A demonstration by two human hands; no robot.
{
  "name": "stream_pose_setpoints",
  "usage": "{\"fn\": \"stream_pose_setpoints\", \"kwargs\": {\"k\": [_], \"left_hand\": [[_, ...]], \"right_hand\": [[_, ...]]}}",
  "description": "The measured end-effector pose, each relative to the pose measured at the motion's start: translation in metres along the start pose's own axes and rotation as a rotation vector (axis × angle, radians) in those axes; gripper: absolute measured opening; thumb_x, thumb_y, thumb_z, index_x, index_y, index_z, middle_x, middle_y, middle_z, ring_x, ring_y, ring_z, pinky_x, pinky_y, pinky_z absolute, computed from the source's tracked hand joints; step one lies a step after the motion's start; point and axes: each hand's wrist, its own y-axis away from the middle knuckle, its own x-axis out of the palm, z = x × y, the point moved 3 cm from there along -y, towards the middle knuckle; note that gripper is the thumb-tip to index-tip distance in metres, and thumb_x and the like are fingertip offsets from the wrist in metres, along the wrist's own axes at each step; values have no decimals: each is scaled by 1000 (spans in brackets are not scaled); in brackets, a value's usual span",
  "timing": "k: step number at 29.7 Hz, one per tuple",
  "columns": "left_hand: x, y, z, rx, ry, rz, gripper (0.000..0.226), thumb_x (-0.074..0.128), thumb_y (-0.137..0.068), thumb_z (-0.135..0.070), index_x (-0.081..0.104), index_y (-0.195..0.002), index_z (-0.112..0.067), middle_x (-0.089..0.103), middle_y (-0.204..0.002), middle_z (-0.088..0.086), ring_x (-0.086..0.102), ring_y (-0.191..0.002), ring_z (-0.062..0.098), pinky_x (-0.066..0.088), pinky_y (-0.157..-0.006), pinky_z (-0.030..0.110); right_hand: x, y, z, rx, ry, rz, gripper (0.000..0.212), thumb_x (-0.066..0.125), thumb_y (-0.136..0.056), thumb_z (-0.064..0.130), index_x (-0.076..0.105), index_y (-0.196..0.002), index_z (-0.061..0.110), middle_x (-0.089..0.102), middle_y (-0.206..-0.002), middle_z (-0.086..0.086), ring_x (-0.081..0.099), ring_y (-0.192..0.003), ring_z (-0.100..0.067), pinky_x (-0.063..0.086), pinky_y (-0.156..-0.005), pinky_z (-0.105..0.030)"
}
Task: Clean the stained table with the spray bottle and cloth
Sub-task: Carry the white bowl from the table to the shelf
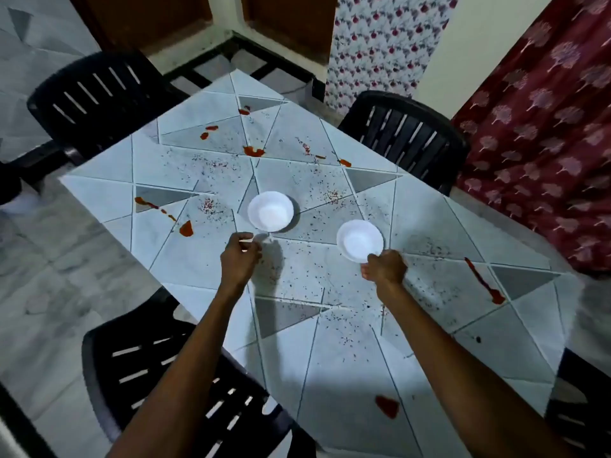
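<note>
A tiled white and grey table (205,262) carries red sauce stains (386,406) and dark speckles across its top. Two white bowls are above it. My left hand (240,254) pinches the near rim of the left bowl (270,211). My right hand (385,267) grips the near rim of the right bowl (359,240). Both bowls look empty inside. I see no spray bottle and no cloth.
Black plastic chairs stand round the table: one at the far left (96,94), one at the far right (406,133), one near left (158,368). A red patterned curtain (542,143) hangs on the right. More red stains (486,282) lie near the right edge.
</note>
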Motion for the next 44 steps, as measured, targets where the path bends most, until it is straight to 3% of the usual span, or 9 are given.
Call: {"fn": "stream_pose_setpoints", "kwargs": {"k": [2, 6, 14, 18, 23, 27, 33, 36, 44], "left_hand": [[-5, -18, -5, -28, -15, -33, 30, 65, -93, -40, 55, -111, -18, 69, -97, 5, 72, -83, 24, 60, -79, 38], [-5, -45, -8, -45, 15, -15, 21, 62, -95, -29, 54, -112, -18, 68, -96, 6, 72, -83, 23, 60, -84, 44], [-15, -85, -7, -43, -16, 50, 18, 64, -90, -16, 66, -107, -11, 70, -86, 1, 71, -82, 22, 60, -82, 46], [-18, -95, -4, -70, 4, 86, 20, 64, -85, -16, 70, -104, -17, 73, -91, 3, 72, -85, 24, 61, -81, 43], [-13, -97, -16, -92, 83, 83, 22, 50, -98, -22, 70, -105, -16, 73, -104, 9, 70, -95, 25, 61, -76, 36], [-10, -93, -16, -86, 23, 89, 10, 64, -82, -33, 69, -90, -28, 72, -95, 2, 68, -96, 29, 59, -84, 50], [-20, -39, -32, -41, 27, 36, 7, 66, -86, -15, 68, -92, -17, 68, -90, 2, 68, -96, 31, 61, -79, 47], [-30, 9, -36, -17, 13, 9, 12, 67, -89, -12, 68, -100, -7, 68, -93, 7, 69, -89, 27, 63, -72, 37], [-68, 190, -7, -34, 75, -71, 8, 70, -89, -12, 69, -94, -6, 69, -85, 8, 69, -67, 13, 62, -67, 32]], "right_hand": [[5, -4, 11, -61, 130, -71, 21, 57, -84, 3, 69, -99, -4, 69, -66, -13, 66, -49, -20, 62, -55, -36], [33, 14, 43, -164, 5, 41, 13, 62, -90, 3, 64, -102, 5, 71, -83, -13, 64, -49, -12, 57, -49, -24], [149, 17, 96, -242, 81, 269, 10, 64, -92, 3, 62, -100, 7, 72, -84, -17, 68, -54, -21, 63, -61, -36], [170, 3, 89, -311, 268, 234, 14, 66, -84, 14, 56, -79, 23, 75, -91, -16, 74, -80, -37, 62, -72, -53], [170, 10, 99, -359, 458, 166, 31, 67, -90, 26, 53, -115, 15, 70, -109, -12, 68, -99, -34, 49, -74, -31], [170, 10, 97, -372, 462, 275, 35, 61, -93, 22, 60, -125, 9, 69, -123, -13, 70, -100, -37, 59, -81, -40], [126, 50, 82, -381, 219, 342, 25, 59, -93, 11, 69, -116, 11, 73, -99, -7, 75, -64, -30, 64, -68, -49], [89, 86, 65, -387, 119, 376, 12, 61, -93, 12, 68, -100, 20, 73, -88, -2, 74, -61, -24, 64, -67, -47], [-9, 207, -15, -422, 17, 520, 23, 67, -94, 15, 70, -85, 35, 74, -76, -1, 74, -61, -25, 64, -64, -43]]}}
